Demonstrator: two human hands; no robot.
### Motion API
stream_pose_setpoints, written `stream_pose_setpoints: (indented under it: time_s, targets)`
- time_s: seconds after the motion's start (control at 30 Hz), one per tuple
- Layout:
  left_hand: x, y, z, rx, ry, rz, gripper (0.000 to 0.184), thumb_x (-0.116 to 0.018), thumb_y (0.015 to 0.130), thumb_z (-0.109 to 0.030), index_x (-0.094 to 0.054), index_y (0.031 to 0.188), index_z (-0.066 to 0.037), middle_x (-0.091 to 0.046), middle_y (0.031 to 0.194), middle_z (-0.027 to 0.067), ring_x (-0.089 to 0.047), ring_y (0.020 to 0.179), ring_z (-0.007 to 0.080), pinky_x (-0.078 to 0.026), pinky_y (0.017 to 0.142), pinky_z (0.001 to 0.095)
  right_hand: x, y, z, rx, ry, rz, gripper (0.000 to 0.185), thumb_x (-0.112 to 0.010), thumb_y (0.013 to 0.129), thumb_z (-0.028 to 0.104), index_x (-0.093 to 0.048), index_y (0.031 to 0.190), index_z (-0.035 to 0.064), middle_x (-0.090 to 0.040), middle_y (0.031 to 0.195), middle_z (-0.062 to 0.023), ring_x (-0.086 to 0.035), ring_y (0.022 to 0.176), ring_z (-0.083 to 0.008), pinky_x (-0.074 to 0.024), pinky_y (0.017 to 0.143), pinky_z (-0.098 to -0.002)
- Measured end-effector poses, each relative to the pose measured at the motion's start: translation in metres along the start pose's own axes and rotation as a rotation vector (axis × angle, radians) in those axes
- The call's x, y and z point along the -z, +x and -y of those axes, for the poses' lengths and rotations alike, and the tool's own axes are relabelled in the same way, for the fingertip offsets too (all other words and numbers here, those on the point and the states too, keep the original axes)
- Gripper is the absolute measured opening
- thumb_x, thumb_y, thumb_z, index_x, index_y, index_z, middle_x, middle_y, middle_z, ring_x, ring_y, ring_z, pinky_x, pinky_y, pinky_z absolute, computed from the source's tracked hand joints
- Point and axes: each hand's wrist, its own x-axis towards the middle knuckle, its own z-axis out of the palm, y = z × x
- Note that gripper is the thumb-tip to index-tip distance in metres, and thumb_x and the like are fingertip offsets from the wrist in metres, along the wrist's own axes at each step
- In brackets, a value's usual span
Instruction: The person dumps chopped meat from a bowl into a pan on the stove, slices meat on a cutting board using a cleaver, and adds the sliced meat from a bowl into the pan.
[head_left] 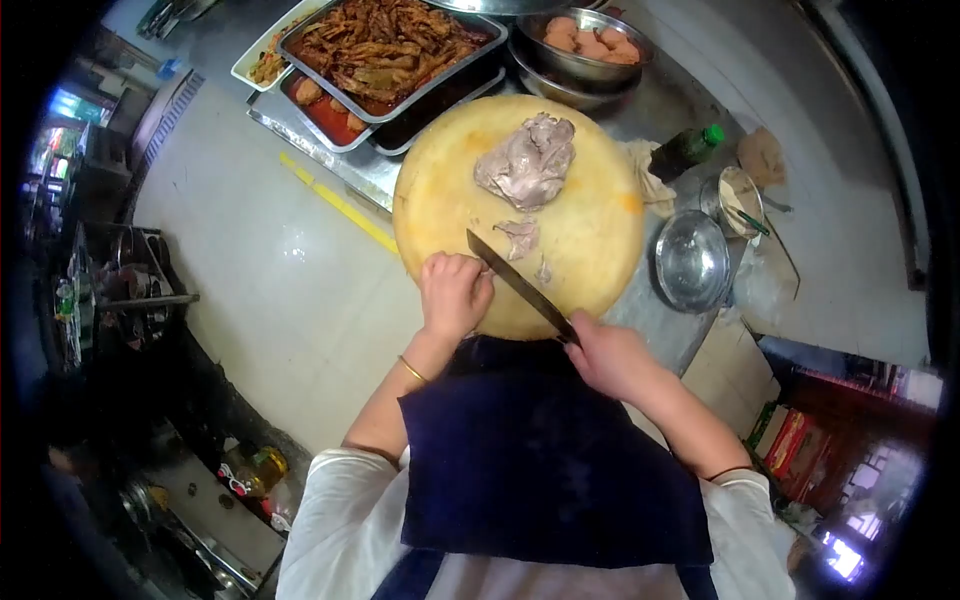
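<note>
On a round wooden chopping board [420,180] lies a large lump of grey cooked meat [527,165]. Below it are a flat meat slice [518,237] and a small scrap [543,270]. My right hand [612,355] is wrapped round the handle of a knife [520,285], whose dark blade points up and left over the board's near part. My left hand [455,293] is closed at the board's near left edge, left of the blade. A little meat seems to show at its fingertips; most of what it holds is hidden.
Behind the board stand a metal tray of braised food [385,50] and a steel bowl of round brownish items [590,40]. To the right are a green-capped bottle [687,152], a cloth [650,180], a metal bowl [692,262] and a small pot [733,200].
</note>
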Motion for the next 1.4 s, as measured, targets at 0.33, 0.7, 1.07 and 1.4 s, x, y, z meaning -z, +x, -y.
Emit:
stream_pose_setpoints:
  time_s: [0.33,0.7,1.07,1.4]
  targets:
    - [0.001,0.002,-0.003,-0.007,-0.018,0.056,0.014,-0.072,0.079,-0.012,-0.068,0.092,-0.010,-0.061,0.082,0.0087,-0.057,0.085,0.0307,-0.041,0.086,0.0420,-0.034,0.009,-0.037,-0.035,0.322,-0.227,0.030,-0.063,0.090,0.022,-0.049,0.111,0.0047,-0.065,0.081,-0.0198,-0.065,0.077,-0.0400,-0.0504,0.067,-0.0487]
    - [-0.026,0.083,0.015,-0.056,-0.080,0.241,0.021,-0.067,0.074,-0.011,-0.071,0.094,-0.010,-0.067,0.077,0.0084,-0.062,0.081,0.0299,-0.048,0.080,0.0432,-0.026,-0.068,-0.047,-0.100,0.338,-0.184,0.035,-0.065,0.090,0.023,-0.049,0.115,0.0064,-0.066,0.085,-0.0195,-0.066,0.079,-0.0388,-0.0518,0.069,-0.0468]
    - [0.001,0.016,0.002,0.123,-0.143,-0.047,0.014,-0.075,0.072,-0.015,-0.072,0.085,-0.012,-0.066,0.074,0.0055,-0.062,0.074,0.0259,-0.045,0.077,0.0388,-0.032,-0.024,-0.043,-0.122,0.339,-0.237,0.040,-0.061,0.092,0.026,-0.046,0.123,0.0057,-0.068,0.092,-0.0210,-0.065,0.086,-0.0435,-0.0512,0.075,-0.0504]
    - [-0.004,-0.007,-0.005,-0.021,-0.036,0.008,0.012,-0.073,0.071,-0.011,-0.070,0.082,-0.014,-0.063,0.079,0.0034,-0.059,0.081,0.0253,-0.040,0.084,0.0390,-0.016,-0.023,-0.017,-0.043,0.014,-0.129,0.036,-0.063,0.090,0.025,-0.048,0.118,0.0084,-0.068,0.087,-0.0192,-0.067,0.082,-0.0396,-0.0528,0.069,-0.0499]
